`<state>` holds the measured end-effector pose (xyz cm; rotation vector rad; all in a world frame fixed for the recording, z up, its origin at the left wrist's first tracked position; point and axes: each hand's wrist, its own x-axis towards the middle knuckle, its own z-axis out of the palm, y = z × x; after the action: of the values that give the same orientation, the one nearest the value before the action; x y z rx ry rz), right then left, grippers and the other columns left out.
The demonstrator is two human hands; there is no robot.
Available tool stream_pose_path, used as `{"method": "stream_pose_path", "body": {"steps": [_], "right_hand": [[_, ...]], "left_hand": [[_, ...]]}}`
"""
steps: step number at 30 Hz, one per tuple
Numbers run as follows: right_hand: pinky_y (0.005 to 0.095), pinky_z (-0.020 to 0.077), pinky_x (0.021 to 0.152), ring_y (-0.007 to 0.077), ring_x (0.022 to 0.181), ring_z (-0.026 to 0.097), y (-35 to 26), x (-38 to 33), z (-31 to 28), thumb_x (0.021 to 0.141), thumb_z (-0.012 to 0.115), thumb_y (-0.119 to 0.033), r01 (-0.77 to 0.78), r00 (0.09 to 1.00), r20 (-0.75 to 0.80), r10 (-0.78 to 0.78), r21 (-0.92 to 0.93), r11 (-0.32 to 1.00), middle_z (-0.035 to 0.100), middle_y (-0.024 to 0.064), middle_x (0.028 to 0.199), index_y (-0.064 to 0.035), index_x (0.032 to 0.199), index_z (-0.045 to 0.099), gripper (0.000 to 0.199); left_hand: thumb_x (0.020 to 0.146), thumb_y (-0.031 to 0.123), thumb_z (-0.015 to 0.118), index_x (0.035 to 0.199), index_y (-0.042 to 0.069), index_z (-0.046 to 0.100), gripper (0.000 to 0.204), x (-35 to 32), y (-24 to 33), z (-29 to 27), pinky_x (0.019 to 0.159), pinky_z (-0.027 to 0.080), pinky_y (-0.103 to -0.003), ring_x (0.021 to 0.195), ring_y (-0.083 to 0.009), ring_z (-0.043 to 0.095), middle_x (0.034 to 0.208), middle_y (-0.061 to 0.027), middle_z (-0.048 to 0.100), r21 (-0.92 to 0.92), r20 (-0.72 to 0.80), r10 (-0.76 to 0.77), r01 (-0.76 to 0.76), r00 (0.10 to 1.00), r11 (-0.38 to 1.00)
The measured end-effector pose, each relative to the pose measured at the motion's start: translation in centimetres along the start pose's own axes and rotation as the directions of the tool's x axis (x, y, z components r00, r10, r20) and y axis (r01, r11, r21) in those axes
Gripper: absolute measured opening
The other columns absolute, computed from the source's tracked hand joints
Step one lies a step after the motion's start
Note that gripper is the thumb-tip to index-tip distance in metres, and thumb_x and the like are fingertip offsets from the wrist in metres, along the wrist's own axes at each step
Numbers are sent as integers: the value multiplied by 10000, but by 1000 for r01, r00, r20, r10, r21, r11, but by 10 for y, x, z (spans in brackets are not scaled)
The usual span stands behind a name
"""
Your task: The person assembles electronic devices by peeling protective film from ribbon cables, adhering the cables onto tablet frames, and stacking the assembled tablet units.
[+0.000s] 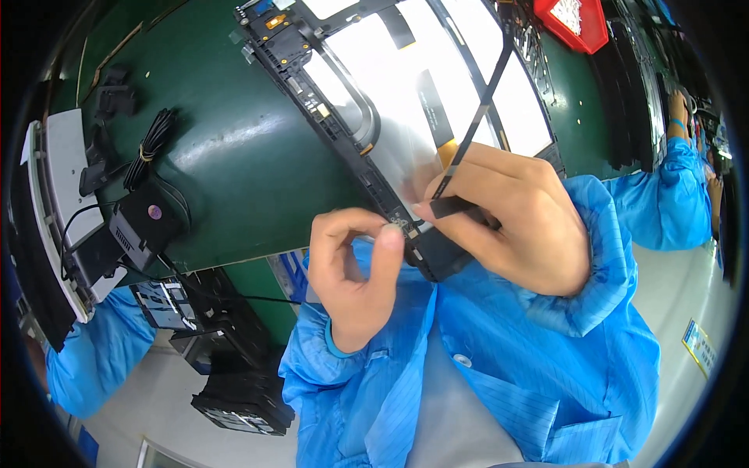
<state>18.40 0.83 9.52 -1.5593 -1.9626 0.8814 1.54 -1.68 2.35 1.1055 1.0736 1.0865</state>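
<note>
A tablet-like device with its inside bared [390, 78] lies tilted across the table edge, with white panels, a black frame and flat cables. At its near corner, my left hand [355, 273] pinches thumb and forefinger at a small circuit board [406, 226]. My right hand [523, 218] is closed round a long black flat ribbon cable [484, 105], close to its lower end. This cable runs up across the white panels. Beside the right fingertips shows a black rectangular piece [450, 207]; whether it belongs to the cable, I cannot tell.
On the green table [226, 171] at left are a black boxy device [144, 222] and a bundled black cord [152, 144]. A red tray [573, 23] stands far right. Stacked black panels [238, 405] sit lower left. Co-workers' blue sleeves [663, 195] show at both sides.
</note>
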Motion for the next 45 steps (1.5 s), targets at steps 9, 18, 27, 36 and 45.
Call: {"method": "stream_pose_path", "body": {"steps": [9, 18, 27, 36, 45], "right_hand": [[360, 457, 565, 313, 622, 566, 2, -1, -4, 695, 646, 10, 23, 996, 86, -27, 56, 998, 542, 133, 758, 29, 769, 577, 102], [351, 442, 539, 299, 606, 551, 0, -1, 4, 678, 649, 18, -6, 1000, -27, 6, -26, 1000, 517, 122, 731, 21, 747, 546, 124], [361, 436, 519, 288, 585, 549, 0, 1, -1, 681, 650, 16, -54, 998, 36, 53, 32, 998, 519, 123, 704, 18, 732, 556, 107], [350, 455, 537, 301, 615, 563, -1, -1, -1, 685, 670, 15, -4, 999, 36, 3, 26, 1000, 532, 132, 722, 27, 758, 568, 126], [367, 463, 589, 326, 680, 554, -1, -2, -2, 693, 627, 24, -5, 992, 124, 0, 40, 999, 532, 148, 797, 36, 785, 573, 107]], "left_hand": [[812, -32, 599, 989, -27, 521, 193, -5, -2, -3, 776, 428, -242, 824, -118, 523, 914, -68, 529, -27, -11, -25, 25, 1000, 999], [813, -31, 600, 993, -24, 518, 198, -2, -3, -5, 782, 423, -244, 832, -119, 517, 922, -73, 527, -21, -4, -27, 27, 1000, 999], [805, -37, 603, 991, -25, 516, 205, -1, -3, -6, 792, 423, -252, 847, -124, 518, 926, -71, 523, -44, 12, -39, 39, 999, 998], [804, -32, 611, 975, -23, 525, 192, -1, -3, -7, 799, 421, -253, 858, -126, 520, 932, -68, 519, -22, 11, -45, 45, 999, 999], [803, -37, 609, 982, -21, 525, 198, -3, -4, -7, 801, 420, -250, 854, -124, 522, 919, -67, 530, -17, 12, -60, 60, 998, 998]]}}
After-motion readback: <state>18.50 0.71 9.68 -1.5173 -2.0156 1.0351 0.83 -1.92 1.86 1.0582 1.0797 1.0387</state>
